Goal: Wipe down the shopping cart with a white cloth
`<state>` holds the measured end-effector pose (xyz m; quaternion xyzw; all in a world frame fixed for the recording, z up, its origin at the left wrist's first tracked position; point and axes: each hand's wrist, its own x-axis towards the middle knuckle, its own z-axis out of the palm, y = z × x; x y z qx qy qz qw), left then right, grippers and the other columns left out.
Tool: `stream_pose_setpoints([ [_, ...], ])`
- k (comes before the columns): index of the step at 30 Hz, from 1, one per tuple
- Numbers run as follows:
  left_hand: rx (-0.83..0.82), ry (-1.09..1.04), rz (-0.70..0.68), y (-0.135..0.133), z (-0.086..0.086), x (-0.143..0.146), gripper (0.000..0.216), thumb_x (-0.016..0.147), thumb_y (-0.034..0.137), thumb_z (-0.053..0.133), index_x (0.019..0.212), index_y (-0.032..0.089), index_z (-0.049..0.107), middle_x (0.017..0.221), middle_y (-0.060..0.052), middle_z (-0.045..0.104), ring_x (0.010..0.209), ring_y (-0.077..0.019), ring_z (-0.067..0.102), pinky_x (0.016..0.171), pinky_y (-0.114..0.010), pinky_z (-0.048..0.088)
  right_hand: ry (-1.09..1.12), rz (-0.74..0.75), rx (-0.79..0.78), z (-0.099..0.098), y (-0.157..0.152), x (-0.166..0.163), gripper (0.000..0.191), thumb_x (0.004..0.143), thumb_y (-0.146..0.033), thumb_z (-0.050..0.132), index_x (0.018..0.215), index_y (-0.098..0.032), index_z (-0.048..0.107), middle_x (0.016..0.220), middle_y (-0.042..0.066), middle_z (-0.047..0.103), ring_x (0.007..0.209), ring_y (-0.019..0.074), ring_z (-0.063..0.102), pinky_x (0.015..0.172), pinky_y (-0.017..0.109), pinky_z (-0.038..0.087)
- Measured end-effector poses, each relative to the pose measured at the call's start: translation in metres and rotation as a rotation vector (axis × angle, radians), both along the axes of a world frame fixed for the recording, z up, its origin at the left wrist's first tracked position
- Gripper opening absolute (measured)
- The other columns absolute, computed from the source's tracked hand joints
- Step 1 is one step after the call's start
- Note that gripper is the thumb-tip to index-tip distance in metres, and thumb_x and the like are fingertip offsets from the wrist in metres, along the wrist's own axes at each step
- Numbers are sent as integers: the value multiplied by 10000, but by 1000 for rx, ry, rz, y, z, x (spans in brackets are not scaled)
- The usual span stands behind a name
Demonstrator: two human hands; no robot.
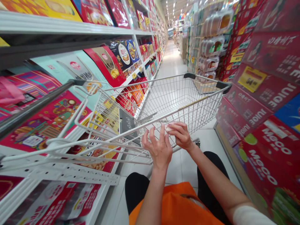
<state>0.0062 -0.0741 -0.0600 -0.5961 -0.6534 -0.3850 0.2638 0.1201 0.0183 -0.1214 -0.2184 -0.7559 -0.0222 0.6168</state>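
Observation:
A wire shopping cart (pixel 150 122) stands across the aisle before me, its dark handle bar (pixel 37 107) at the left. My left hand (pixel 158 146) is raised at the near side of the basket. Its fingers are bent a little and spread apart, and whether they touch the wires I cannot tell. Close beside it, my right hand (pixel 181 135) has its fingers pressed together around a small white wad (pixel 167 128), perhaps tissue or wipe. The wad lies near the left fingertips. A grey panel with writing (pixel 128 125) sits inside the cart at its handle end.
Shelves (pixel 70 25) with boxed gift packs line the left side. Stacked red juice cartons (pixel 262 103) rise at the right, near my right arm. Farther back stand shrink-wrapped bottles (pixel 211 47). The tiled aisle (pixel 170 54) runs on past the cart.

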Motion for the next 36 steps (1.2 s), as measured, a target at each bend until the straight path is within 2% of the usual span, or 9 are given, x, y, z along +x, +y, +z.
stream_pose_setpoints([
  [3,-21,41,36,3,4,3,423,890,274,588,1311,298,632,1315,-142,465,1278,-349,284,1091,-561,288,72,-51,-3,7,8,0,293,902,-93,507,928,-286,726,1115,32,710,1131,207,585,944,429,563],
  [8,-42,38,34,4,4,1,401,894,244,579,1285,298,648,1296,-133,427,1253,-333,267,1091,-530,275,45,20,-93,-30,1,6,271,899,-74,521,920,-249,726,1030,36,736,1075,193,587,915,396,562],
  [10,-25,32,29,6,2,-2,374,893,246,581,1253,297,666,1278,-126,421,1245,-326,264,1093,-521,268,20,30,-122,-34,0,14,260,897,-74,529,910,-241,727,1031,38,739,1074,195,584,919,393,557],
  [17,32,27,45,13,-4,-5,274,897,252,586,1137,268,716,1228,-110,393,1232,-299,246,1094,-486,270,246,-193,-47,4,26,32,304,879,-34,536,902,-279,716,1066,20,721,1162,205,554,983,414,515],
  [24,-26,76,85,5,-2,-10,299,909,290,573,1180,289,699,1250,-113,379,1239,-307,238,1094,-534,259,151,-146,-153,-49,8,27,287,875,-21,537,885,-259,697,1031,27,718,1109,202,573,950,424,537],
  [28,50,44,138,5,-4,6,280,908,305,570,1146,259,708,1271,-119,354,1273,-318,261,1118,-567,216,133,-145,-126,-26,12,35,307,882,-34,530,929,-282,705,1101,29,690,1152,203,563,988,435,529],
  [31,110,126,44,9,-5,30,252,896,287,596,1117,270,715,1245,-105,435,1285,-289,324,1149,-523,170,157,-165,-56,-5,21,37,319,876,-36,539,947,-298,706,1104,29,676,1173,203,554,1018,437,520],
  [33,32,193,-67,15,-4,45,319,915,293,573,1219,280,668,1263,-96,521,1284,-263,388,1159,-483,161,152,-145,-40,-9,21,35,282,869,-50,566,946,-285,703,1088,35,682,1159,209,557,1010,441,525],
  [36,-120,207,-78,28,-1,55,425,952,302,509,1374,266,555,1351,-86,569,1327,-269,403,1158,-479,151,133,-117,-69,-33,14,32,236,869,-58,576,923,-252,697,1034,48,699,1106,215,572,941,438,553],
])
